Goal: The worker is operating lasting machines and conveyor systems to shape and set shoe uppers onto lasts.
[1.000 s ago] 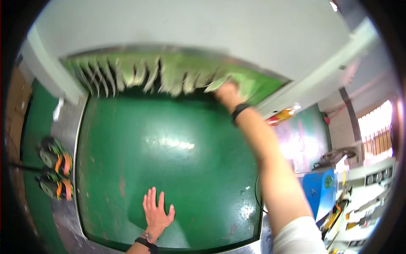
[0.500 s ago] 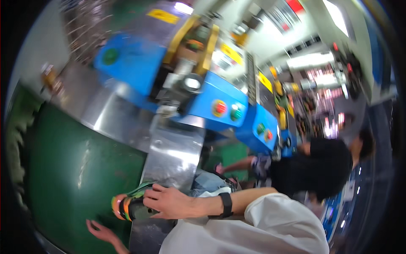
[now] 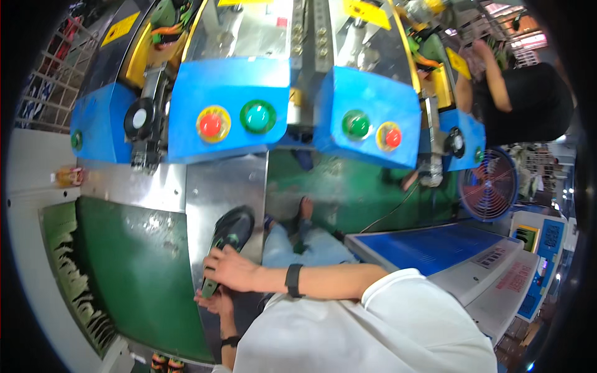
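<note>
A black shoe with green details (image 3: 235,227) is held tilted over the bare steel strip (image 3: 214,202), its dark rounded end pointing away from me. My right hand (image 3: 233,268), with a dark band on the wrist, closes over the near part of the shoe from the right. An olive-green end of the shoe sticks out below those fingers. My left hand (image 3: 217,302) grips around that near end from below, its fingertips at the olive part. Palm and fingers hide much of the shoe's middle.
Ahead stand blue machine housings (image 3: 229,102) with red and green push buttons; shoes (image 3: 166,28) sit in them. A green surface (image 3: 134,267) lies left. To the right are a floor fan (image 3: 488,184), a blue-topped unit (image 3: 429,245) and a person in black (image 3: 528,102).
My view has swung to the right and straightened. The left hand, apart from the shoe before, has come up to it. The shoe has turned, its dark end now pointing away.
</note>
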Available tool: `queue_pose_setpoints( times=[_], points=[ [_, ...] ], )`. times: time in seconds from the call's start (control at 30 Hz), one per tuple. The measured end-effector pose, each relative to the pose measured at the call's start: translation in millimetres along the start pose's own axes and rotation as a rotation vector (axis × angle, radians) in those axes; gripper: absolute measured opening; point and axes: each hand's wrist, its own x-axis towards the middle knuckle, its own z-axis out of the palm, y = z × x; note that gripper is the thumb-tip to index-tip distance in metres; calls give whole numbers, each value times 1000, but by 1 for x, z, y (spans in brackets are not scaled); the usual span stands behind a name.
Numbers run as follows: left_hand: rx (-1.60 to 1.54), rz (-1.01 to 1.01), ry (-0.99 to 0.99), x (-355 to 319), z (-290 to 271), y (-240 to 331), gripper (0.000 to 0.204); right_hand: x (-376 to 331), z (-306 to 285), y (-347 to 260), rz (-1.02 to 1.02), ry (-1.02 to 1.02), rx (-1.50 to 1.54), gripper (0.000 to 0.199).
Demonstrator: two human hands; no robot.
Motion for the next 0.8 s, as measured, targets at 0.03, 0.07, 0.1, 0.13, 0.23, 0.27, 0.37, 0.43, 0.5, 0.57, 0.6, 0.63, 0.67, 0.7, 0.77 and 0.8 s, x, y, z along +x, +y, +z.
queue_pose_setpoints(
  times=[0.03,0.07,0.1,0.13,0.23,0.27,0.37,0.43,0.5,0.57,0.6,0.63,0.67,0.7,0.77,0.8],
  points=[
    [-39,5,6,-6,-4,8,116,-1,0,3,16,29,15,27],
    [2,-1,53,-6,-1,8,115,1,-5,2,6,0,36,29],
    [37,4,91,-8,3,12,115,1,-10,3,5,-30,43,31],
    [41,-3,99,-18,3,6,115,1,-8,0,-1,-30,51,36],
    [-27,-18,40,-18,6,14,112,2,-11,0,-4,-98,21,38],
    [75,12,70,-15,16,15,103,4,-10,1,-20,-89,38,40],
    [82,37,-102,-40,-40,58,102,4,-9,6,30,-122,27,44],
    [-388,340,5,-38,-34,36,106,10,-11,0,-7,-143,0,44],
    [-364,236,-7,-37,-29,42,109,12,-8,2,-16,-202,14,44],
    [-311,137,-43,-45,-40,39,113,11,-10,-2,-4,-228,34,45],
    [-289,112,-27,-45,-44,49,114,14,-14,0,-8,-228,1,44],
    [-267,86,-11,-46,-46,55,115,17,-17,-1,-12,-227,-33,44],
    [-231,92,13,-45,-38,44,116,15,-11,0,-11,-253,-22,43],
    [-246,84,21,-45,-37,43,116,16,-11,0,-26,-258,-32,43],
    [-231,101,45,-46,-35,43,115,18,-11,1,-36,-282,1,42],
    [-242,88,48,-49,-38,46,115,16,-11,2,-49,-293,-4,42]
  ],
)
